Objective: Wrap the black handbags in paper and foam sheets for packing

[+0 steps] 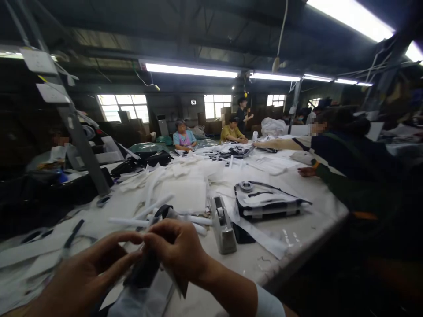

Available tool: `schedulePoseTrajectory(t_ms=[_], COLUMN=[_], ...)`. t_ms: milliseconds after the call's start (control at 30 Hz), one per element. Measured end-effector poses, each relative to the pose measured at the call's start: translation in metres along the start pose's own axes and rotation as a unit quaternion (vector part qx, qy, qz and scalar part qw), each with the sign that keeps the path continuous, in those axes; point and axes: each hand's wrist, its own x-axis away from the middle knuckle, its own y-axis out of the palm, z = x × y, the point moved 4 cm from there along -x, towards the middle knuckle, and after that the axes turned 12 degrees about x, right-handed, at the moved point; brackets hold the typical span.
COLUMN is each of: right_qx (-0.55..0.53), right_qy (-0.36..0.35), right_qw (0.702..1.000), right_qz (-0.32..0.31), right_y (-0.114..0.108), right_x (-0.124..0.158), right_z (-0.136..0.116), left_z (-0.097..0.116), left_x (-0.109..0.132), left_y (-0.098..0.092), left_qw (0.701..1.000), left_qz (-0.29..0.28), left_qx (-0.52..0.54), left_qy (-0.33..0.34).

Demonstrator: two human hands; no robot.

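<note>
At the near edge of the table, my left hand (89, 273) pinches with thumb and fingertips at a dark fabric piece (142, 269). My right hand (180, 251) closes its fingers on the same piece from the right, and the two hands' fingertips meet. A black loop (163, 211) shows just beyond my right hand. Pale wrapping (145, 301) lies below the dark piece. What exactly the fingertips grip is hidden. A grey tape dispenser (224, 231) stands right of my right hand. Farther right lies a black-and-white bag (271, 204) with a grey roll (246, 186) on top.
White sheets (185, 193) and white tubes (128, 222) cover much of the table. A metal post (84, 149) rises at the left. One person (330, 145) reaches across from the right; other people sit and stand across the table. A cord (282, 31) hangs overhead.
</note>
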Motion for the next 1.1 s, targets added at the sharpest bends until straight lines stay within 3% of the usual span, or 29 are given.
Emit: schedulePoseTrajectory(t_ms=[100, 233, 467, 600, 800, 967, 1100], right_qx=[0.018, 0.073, 0.155, 0.137, 0.013, -0.047, -0.016], right_qy=[-0.007, -0.008, 0.019, 0.038, 0.088, 0.151, 0.142], right_qw=[1.0, 0.997, 0.987, 0.988, 0.992, 0.981, 0.98], right_qz=[0.006, 0.005, -0.022, -0.056, -0.087, -0.115, -0.137], right_y=[-0.012, -0.026, -0.035, -0.034, -0.028, -0.017, -0.009], right_x=[0.007, 0.012, 0.014, 0.014, 0.015, 0.015, 0.017], right_z=[-0.004, -0.007, 0.009, 0.017, 0.024, 0.029, 0.023], left_z=[-0.007, -0.011, 0.028, 0.038, 0.034, 0.035, 0.033], left_x=[0.001, 0.0, 0.005, 0.008, 0.013, 0.016, 0.023], left_y=[0.015, 0.024, 0.042, 0.047, 0.053, 0.052, 0.044], left_qw=[0.996, 0.994, 0.989, 0.988, 0.962, 0.961, 0.952], left_qz=[-0.066, -0.105, -0.143, -0.146, -0.164, -0.185, -0.196], left_qx=[-0.051, -0.027, -0.026, 0.008, 0.182, 0.177, 0.198], left_qy=[-0.02, -0.029, -0.037, -0.051, -0.117, -0.106, -0.127])
